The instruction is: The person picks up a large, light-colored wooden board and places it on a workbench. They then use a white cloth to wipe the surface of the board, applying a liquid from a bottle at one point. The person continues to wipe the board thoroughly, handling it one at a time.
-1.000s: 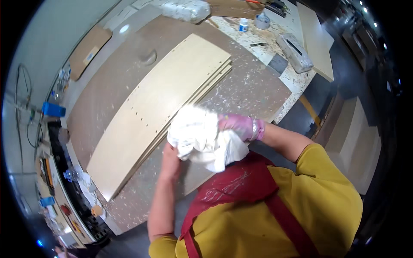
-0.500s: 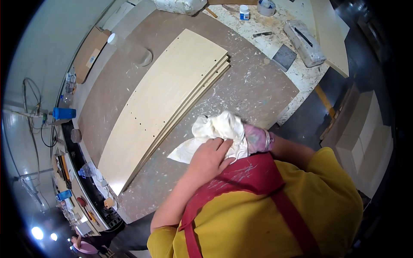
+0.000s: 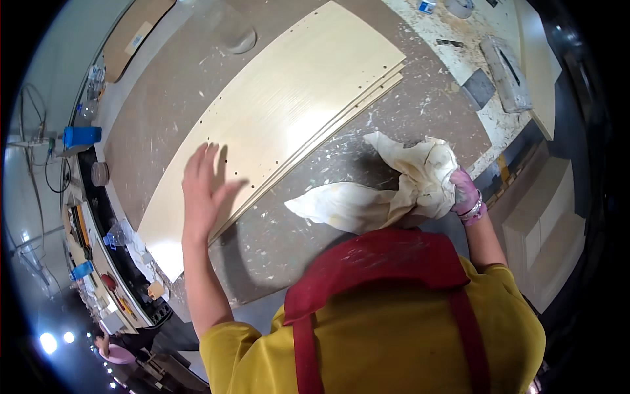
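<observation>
- I saw my left hand (image 3: 205, 190) spread flat, fingers wide and holding nothing, over the near long edge of the stack of pale, long wooden panels (image 3: 275, 125) with small drilled holes
- My right hand (image 3: 464, 194), in a pink glove, was closed tight on a crumpled cream-white cloth rag (image 3: 394, 187); the rag bunched at the fist, and its loose tail trailed left across the table toward my chest
- The rag lay just beside the panels' near edge, apart from it, on the brown paint-spattered worktable (image 3: 394, 125)
- The panel edges were stepped, the lower sheets peeking out along the near side and at the far right corner
- Bare tabletop lay open between the rag and the panels, and beyond the stack's far long edge
- At the table's far right edge sat a grey flat block (image 3: 479, 87) and a longer grey tool (image 3: 504, 72), well apart from both hands
</observation>
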`<state>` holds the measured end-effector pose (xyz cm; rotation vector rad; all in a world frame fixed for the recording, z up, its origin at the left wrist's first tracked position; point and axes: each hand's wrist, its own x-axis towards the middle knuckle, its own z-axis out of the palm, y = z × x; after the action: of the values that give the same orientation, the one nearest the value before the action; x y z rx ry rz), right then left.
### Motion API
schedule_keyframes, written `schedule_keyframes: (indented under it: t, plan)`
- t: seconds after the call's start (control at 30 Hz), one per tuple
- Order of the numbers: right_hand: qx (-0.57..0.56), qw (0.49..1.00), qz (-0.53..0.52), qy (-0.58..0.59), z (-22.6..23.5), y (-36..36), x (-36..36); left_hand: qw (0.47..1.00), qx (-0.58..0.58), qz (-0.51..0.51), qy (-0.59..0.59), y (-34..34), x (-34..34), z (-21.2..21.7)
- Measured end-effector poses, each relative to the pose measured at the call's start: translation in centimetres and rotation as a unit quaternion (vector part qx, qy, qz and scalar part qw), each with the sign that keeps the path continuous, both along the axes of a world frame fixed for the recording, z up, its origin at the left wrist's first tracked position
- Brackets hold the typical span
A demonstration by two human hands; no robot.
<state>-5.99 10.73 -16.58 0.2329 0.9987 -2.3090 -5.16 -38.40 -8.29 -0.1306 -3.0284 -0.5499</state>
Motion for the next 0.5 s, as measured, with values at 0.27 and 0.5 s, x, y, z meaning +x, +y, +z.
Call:
schedule_keyframes:
  t: [0.27, 0.5]
  plan:
    - [0.143, 0.988, 0.047, -0.024, 0.2, -2.6, -2.7, 0.992, -0.117, 0.032, -0.046, -2.5, 4.1, -4.6]
    - [0.171, 0.984, 0.039, 0.006, 0.4, -3.1, -3.1, 0.990, -0.107, 0.043, -0.083, -1.9, 3.6, -3.6]
